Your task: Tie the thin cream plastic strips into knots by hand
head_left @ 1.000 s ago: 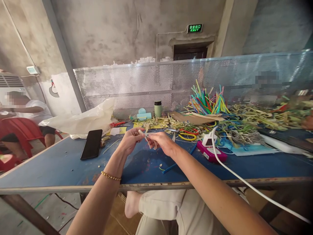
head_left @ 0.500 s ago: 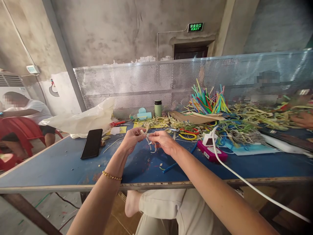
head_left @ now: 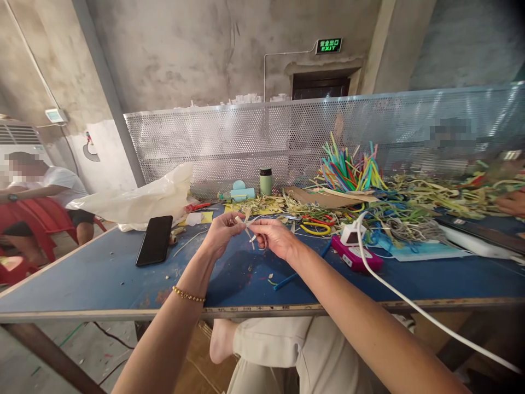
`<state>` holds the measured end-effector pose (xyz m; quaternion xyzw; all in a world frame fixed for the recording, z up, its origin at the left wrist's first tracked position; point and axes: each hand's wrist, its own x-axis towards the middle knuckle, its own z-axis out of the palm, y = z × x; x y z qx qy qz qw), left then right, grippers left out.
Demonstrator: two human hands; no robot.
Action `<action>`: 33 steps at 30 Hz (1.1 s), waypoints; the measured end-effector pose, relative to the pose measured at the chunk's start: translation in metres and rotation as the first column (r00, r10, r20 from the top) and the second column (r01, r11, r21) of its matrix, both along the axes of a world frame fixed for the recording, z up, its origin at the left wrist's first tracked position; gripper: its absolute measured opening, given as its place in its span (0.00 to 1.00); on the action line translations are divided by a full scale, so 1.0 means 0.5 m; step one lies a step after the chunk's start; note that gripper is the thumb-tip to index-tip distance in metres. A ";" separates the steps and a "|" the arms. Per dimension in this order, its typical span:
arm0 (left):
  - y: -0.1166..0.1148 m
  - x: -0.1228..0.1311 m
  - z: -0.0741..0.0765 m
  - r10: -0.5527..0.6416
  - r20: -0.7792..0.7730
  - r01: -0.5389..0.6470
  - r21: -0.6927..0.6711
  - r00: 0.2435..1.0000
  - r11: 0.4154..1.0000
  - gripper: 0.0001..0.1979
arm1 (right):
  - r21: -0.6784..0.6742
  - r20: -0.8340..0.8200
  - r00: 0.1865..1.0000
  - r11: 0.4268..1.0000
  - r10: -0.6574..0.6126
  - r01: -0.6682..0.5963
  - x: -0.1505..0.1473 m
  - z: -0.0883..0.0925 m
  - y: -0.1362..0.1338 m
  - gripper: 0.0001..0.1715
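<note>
My left hand (head_left: 220, 235) and my right hand (head_left: 274, 238) are held close together above the blue table (head_left: 102, 279), both pinching a pale, thin strip (head_left: 249, 229) between their fingertips. The strip's short ends hang down between the hands. A gold bracelet (head_left: 187, 296) sits on my left wrist. A blue strip (head_left: 287, 280) and small pale scraps lie on the table just under my hands.
A black phone (head_left: 155, 240) lies left of my hands, beside a white plastic bag (head_left: 139, 200). A pink device (head_left: 356, 256) with a white cable (head_left: 410, 303), a heap of coloured strips (head_left: 348, 169), a green cup (head_left: 265, 181) and a perforated metal screen (head_left: 229, 142) stand behind. A person sits at far left (head_left: 45, 186).
The looped strip that hung below my hands has been drawn up shorter between my fingertips. My hands stay in much the same place.
</note>
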<state>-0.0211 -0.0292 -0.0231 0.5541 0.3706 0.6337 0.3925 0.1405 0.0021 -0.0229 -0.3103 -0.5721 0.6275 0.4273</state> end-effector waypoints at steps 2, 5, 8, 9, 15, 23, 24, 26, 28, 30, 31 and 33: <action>0.002 0.000 -0.002 -0.012 0.022 0.013 -0.015 1.000 1.000 0.18 | 0.069 0.012 0.999 0.997 -0.030 0.029 -0.001 -0.001 -0.001 0.10; 0.003 0.002 -0.002 -0.021 0.042 0.023 -0.035 0.999 0.999 0.19 | 0.190 0.043 0.993 0.977 -0.109 0.099 -0.005 -0.003 -0.003 0.08; 0.001 0.006 0.000 -0.013 0.051 0.015 -0.037 0.999 0.999 0.19 | 0.239 0.073 0.983 0.960 -0.169 0.147 -0.011 -0.003 -0.008 0.06; 0.000 0.007 0.000 -0.007 0.051 0.009 -0.037 0.999 0.999 0.19 | 0.241 0.080 0.980 0.958 -0.181 0.157 -0.013 -0.002 -0.011 0.05; -0.001 0.010 0.000 0.027 0.037 -0.025 -0.050 0.999 0.998 0.16 | 0.193 0.112 0.979 0.970 -0.169 0.145 -0.020 0.004 -0.029 0.05; 0.001 0.010 0.000 0.052 0.078 -0.046 -0.067 0.996 0.997 0.16 | 0.153 0.127 0.986 0.984 -0.109 0.089 -0.019 -0.001 -0.025 0.05; 0.001 0.009 0.000 0.066 0.081 -0.060 -0.067 0.994 0.996 0.16 | 0.145 0.138 0.984 0.986 -0.109 0.089 -0.020 0.000 -0.025 0.05; 0.003 0.008 0.000 0.099 0.085 -0.094 -0.060 0.991 0.994 0.15 | 0.139 0.160 0.980 0.986 -0.115 0.093 -0.021 -0.001 -0.024 0.07; 0.006 0.006 0.000 0.137 0.086 -0.132 -0.052 0.987 0.990 0.14 | 0.178 0.179 0.974 0.978 -0.139 0.107 -0.023 -0.005 -0.021 0.08; 0.007 0.005 0.000 0.171 0.091 -0.167 -0.054 0.981 0.985 0.13 | 0.266 0.205 0.962 0.956 -0.181 0.123 -0.025 -0.012 -0.017 0.08; 0.008 0.004 0.000 0.188 0.089 -0.184 -0.057 0.978 0.981 0.13 | 0.313 0.220 0.953 0.941 -0.206 0.131 -0.025 -0.015 -0.015 0.07; 0.008 0.003 0.001 0.231 0.077 -0.226 -0.064 0.970 0.972 0.12 | 0.384 0.253 0.936 0.914 -0.244 0.134 -0.026 -0.020 -0.014 0.07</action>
